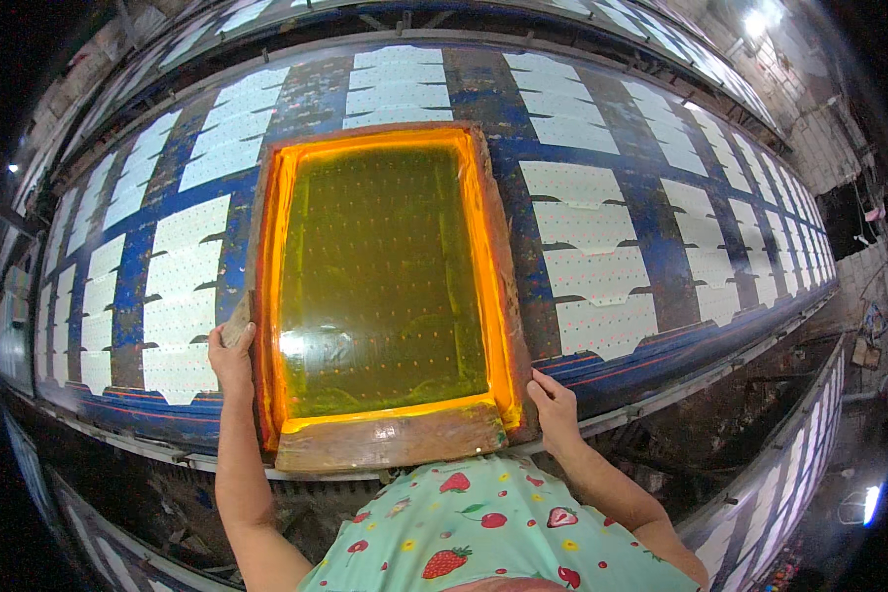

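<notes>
A wood-framed printing screen (385, 286) lies across the blue-and-brown printing table in front of me. Its mesh is dark olive-green with a pattern of small dots, bordered by bright orange ink. At the frame's near end rests a wide wooden squeegee (390, 438), untouched by either hand. My left hand (232, 353) is closed on a worn wooden piece at the frame's left side, with its thumb up. My right hand (555, 400) pinches the frame's right edge near the lower corner. Some of its fingers are hidden.
Pale dotted cut pieces (597, 266) lie in rows on the long printing table (483, 89), on both sides of the screen and beyond it. A rail runs along the table's near edge. More tables with pale pieces (799, 474) stand behind and at right.
</notes>
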A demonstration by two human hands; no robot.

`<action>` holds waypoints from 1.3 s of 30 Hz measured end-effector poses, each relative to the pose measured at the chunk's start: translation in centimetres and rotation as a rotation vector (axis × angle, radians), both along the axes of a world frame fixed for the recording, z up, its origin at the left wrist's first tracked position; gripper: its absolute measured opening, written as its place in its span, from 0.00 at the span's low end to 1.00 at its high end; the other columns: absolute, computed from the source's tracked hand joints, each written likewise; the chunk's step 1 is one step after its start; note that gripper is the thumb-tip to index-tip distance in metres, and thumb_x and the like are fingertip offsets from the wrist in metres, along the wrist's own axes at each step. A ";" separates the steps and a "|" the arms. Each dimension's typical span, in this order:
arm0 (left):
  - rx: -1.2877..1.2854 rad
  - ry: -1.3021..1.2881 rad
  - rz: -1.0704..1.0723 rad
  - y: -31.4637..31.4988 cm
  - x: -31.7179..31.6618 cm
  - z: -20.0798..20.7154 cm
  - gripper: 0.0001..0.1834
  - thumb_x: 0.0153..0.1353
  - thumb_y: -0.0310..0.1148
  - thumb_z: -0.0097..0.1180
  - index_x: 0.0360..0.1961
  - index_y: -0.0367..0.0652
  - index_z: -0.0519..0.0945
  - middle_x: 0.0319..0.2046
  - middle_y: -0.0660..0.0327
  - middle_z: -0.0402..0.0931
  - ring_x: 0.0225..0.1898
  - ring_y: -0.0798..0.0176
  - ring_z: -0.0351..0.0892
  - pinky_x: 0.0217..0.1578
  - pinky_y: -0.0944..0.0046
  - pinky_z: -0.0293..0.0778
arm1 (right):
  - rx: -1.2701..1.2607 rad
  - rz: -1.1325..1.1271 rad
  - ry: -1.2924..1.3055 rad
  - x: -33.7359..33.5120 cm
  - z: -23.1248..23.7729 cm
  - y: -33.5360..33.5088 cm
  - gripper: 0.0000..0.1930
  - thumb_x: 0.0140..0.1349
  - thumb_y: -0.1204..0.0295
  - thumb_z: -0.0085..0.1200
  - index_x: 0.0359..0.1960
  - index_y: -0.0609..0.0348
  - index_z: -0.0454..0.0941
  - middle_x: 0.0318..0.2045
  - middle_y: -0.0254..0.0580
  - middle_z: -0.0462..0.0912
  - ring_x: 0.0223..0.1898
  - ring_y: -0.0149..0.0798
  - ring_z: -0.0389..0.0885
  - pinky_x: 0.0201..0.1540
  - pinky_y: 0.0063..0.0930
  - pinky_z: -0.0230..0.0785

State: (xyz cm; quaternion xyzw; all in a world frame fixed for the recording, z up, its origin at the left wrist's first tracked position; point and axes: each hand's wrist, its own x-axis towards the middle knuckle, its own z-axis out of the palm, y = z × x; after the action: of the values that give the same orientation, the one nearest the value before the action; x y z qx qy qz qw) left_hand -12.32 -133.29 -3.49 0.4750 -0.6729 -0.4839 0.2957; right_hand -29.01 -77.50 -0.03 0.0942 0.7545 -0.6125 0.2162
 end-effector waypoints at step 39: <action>-0.049 0.273 0.040 41.8 -24.9 2.3 0.26 0.54 0.29 0.85 0.51 0.36 0.85 0.41 0.61 0.87 0.39 0.64 0.84 0.45 0.61 0.81 | 0.141 -0.019 0.287 -24.5 -4.2 40.3 0.25 0.73 0.73 0.63 0.69 0.70 0.79 0.60 0.45 0.87 0.59 0.40 0.85 0.65 0.35 0.75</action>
State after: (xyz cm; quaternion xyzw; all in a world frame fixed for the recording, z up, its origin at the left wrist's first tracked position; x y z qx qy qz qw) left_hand -37.23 -91.53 -1.17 0.4108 -0.6284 -0.5213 0.4058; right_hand -53.55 -37.17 -4.24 0.0277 0.8179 -0.5670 0.0933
